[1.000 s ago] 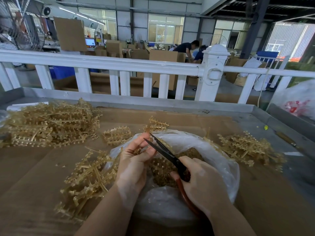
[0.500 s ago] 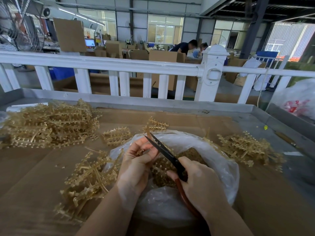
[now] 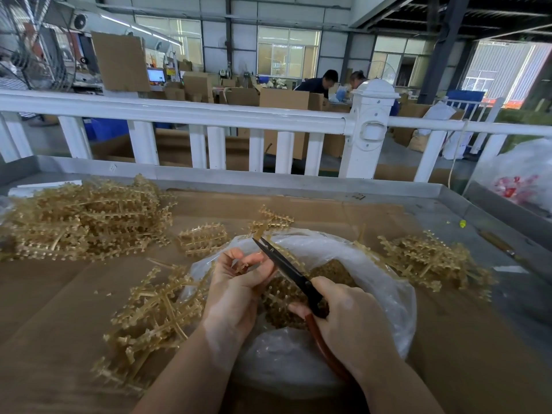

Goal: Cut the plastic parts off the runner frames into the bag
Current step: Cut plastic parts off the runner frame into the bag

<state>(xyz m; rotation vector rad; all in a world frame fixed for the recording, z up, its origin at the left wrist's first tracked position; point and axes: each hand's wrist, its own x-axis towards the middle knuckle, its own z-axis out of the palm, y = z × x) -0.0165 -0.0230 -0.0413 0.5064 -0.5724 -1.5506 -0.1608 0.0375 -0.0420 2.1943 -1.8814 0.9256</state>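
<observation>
Your left hand curls its fingers round a small runner frame, pinching it over the mouth of the bag; your right hand grips the red-handled scissors, whose dark blades point up and away with their tips at a strip of plastic at the bag's far rim; the clear bag, mouth rolled open, sits at the near middle of the cardboard surface and holds a heap of cut amber parts; a loose pile of frames lies just left of the bag, a large heap toward the far left edge, another pile to the bag's right; at the far right edge a second clear bag holds something red; no writing is legible anywhere
</observation>
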